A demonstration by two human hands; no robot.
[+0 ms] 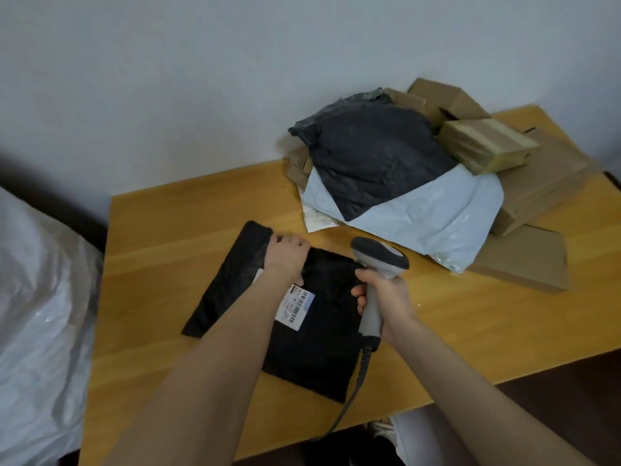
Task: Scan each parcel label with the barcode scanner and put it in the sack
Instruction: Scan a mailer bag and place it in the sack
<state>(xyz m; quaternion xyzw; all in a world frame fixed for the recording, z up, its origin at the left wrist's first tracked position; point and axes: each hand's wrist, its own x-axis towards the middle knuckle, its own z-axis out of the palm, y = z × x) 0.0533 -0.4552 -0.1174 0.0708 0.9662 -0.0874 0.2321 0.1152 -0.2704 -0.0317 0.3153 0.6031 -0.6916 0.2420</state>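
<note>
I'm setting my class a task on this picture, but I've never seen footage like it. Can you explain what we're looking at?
There is no machine: a person wears a camera on the head, so you look down along both arms. The right hand grips a grey barcode scanner with a cable. The left hand rests on a black parcel lying flat on the wooden table, its white label facing up. Behind lie more parcels: a dark bag, a pale mailer and cardboard boxes. The pale plastic at the left is probably the sack.
</note>
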